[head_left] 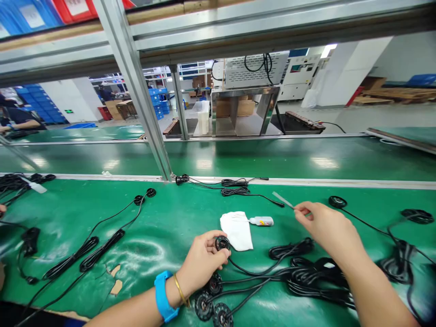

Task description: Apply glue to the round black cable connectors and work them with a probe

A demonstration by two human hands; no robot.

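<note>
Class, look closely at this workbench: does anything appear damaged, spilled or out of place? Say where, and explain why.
Yes. The glossy green belt surface has two ragged, torn patches exposing tan material beneath, just left of the person's left hand. They look like wear damage because the surrounding surface is smooth.

This is a big work room with white walls (354,68) and a pale gray floor (340,119). Blue bins (41,104) sit in tall stacks far away. Wood boards (391,94) lie on the floor. A bright light (329,50) shines up high. A long green table (272,156) runs across the room.
</note>
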